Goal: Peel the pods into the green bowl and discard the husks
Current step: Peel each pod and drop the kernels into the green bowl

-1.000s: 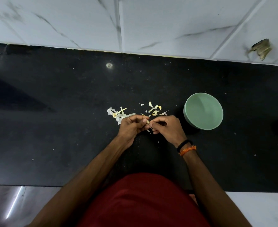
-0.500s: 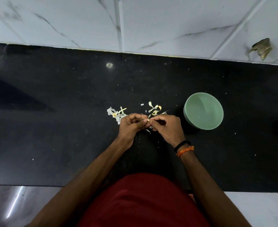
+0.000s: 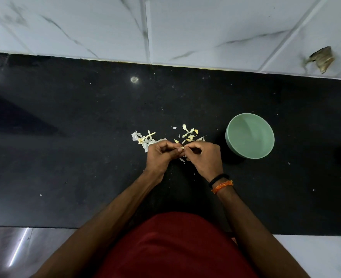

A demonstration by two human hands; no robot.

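over the black counter (image 3: pixel 65 157) the person's left hand (image 3: pixel 161 155) and right hand (image 3: pixel 204 158) meet fingertip to fingertip, both with fingers curled in, pinching a small pod (image 3: pixel 179 147) between them. only a thin pale yellow sliver of it shows; the rest is hidden by the fingers. husks (image 3: pixel 189 134) lie just beyond the hands, pale yellow and white, curled and papery, in two loose clusters on the counter. the green bowl (image 3: pixel 250 135) stands near the right hand, to its right, apart from it, pale mint and round.
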